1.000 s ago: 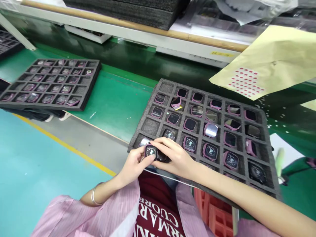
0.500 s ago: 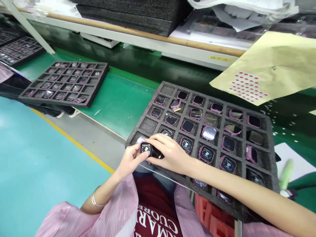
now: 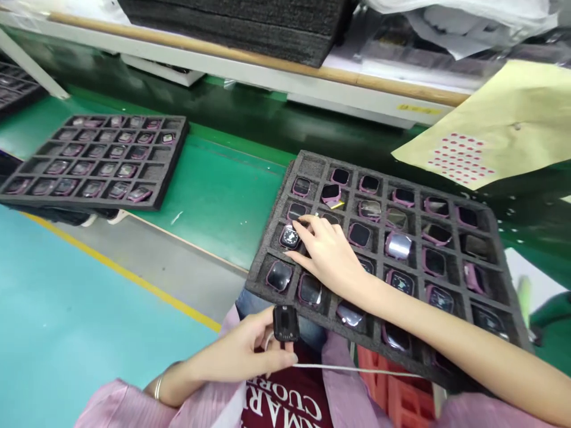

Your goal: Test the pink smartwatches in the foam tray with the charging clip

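Note:
In front of my torso, my left hand [image 3: 256, 348] is closed on a small black charger [image 3: 286, 323] with a white cable [image 3: 352, 369] trailing right. My right hand [image 3: 328, 252] is over the dark foam tray [image 3: 312, 168], thumb and forefinger spread apart. By those fingertips, a watch [image 3: 289, 236] with a lit dial lies in a left-hand compartment; whether the fingers touch it is unclear. Other purple-framed watches fill most of the compartments, some with lit dials, and my right hand and forearm hide a few.
A second foam tray of watches [image 3: 156, 172] sits left on the green bench [image 3: 223, 190]. Above runs a shelf [image 3: 250, 68] bearing black foam [image 3: 232, 24]. Yellow paper with red marks [image 3: 504, 131] hangs at right. A red crate [image 3: 405, 395] stands below the tray.
The lit watch has gone from between both hands into a tray compartment that was vacant. My right hand moved up and opened beside it. My left hand moved down, now showing the black charger.

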Demonstrator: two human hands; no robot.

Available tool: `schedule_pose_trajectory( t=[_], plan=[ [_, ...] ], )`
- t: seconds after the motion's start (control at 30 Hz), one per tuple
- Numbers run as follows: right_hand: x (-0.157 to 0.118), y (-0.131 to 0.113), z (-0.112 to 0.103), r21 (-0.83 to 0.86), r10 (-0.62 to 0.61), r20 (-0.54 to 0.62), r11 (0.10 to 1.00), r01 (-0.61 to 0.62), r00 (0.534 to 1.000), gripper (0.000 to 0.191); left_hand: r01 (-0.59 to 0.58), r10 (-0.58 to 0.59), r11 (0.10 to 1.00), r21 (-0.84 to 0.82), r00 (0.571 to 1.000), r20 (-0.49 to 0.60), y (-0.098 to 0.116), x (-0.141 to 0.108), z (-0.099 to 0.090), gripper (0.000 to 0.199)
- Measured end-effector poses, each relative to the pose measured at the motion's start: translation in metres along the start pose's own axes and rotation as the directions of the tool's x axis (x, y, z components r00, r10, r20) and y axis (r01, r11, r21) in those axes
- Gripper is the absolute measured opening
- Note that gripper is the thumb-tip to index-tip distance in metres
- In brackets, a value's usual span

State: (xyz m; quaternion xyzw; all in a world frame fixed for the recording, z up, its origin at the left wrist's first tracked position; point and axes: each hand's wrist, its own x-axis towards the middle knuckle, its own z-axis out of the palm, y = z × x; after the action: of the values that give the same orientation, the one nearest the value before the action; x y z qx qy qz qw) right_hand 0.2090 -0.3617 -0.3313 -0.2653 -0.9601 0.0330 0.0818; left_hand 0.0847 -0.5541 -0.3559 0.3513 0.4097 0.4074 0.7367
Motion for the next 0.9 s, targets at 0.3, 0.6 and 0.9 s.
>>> schedule_pose_trajectory(
  t=[0.3,0.6,0.9],
  plan=[
    [-0.025,-0.052,-0.011,-0.052,-0.045,0.171,0.997,0.055,0.984,0.033,0.07,-0.067,0.996,-0.061,0.997,0.04,-0.013,-0.001,-0.016,0.026],
    [-0.025,-0.048,-0.001,0.02,-0.06,0.17,0.998,0.058,0.984,0.035,0.027,-0.024,0.994,-0.103,0.999,0.036,-0.008,-0.007,-0.019,0.027],
    [-0.04,-0.029,-0.042,0.636,-0.066,-0.073,0.765,0.097,0.995,0.026,-0.039,0.042,0.99,-0.134,0.999,0.016,-0.001,0.005,-0.021,0.033]
  ],
)
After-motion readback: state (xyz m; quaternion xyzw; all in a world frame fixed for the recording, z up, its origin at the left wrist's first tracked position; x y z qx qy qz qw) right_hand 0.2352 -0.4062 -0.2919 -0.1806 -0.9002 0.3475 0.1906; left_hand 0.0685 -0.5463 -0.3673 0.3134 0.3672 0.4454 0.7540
